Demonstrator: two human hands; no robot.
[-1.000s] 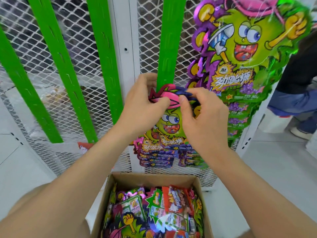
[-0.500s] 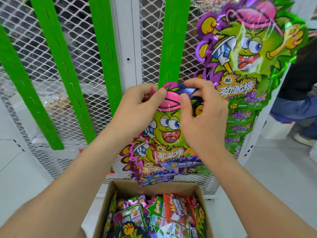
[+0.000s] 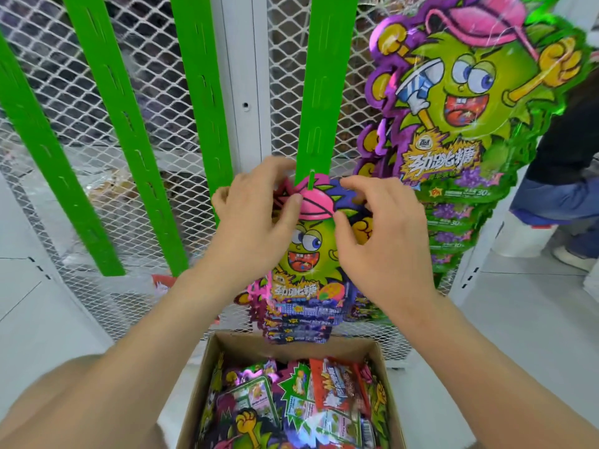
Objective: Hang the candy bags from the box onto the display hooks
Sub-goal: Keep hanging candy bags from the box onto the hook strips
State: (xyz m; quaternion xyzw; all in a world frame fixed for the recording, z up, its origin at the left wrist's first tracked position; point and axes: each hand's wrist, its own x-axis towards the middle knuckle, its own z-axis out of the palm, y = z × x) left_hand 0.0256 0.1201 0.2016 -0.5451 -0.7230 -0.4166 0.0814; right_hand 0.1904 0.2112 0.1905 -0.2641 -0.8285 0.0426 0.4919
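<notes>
Both hands pinch the candy bag (image 3: 303, 254) top: left hand (image 3: 256, 222) and right hand (image 3: 379, 241) flank its hole, steadying it against the green strip (image 3: 319, 92). A hook tab (image 3: 311, 180) shows between the hands, above the box (image 3: 227, 361).

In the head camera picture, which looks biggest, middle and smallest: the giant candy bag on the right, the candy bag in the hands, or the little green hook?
1. Giant candy bag, though it hangs nearer the camera.
2. Held candy bag.
3. Green hook.
</notes>
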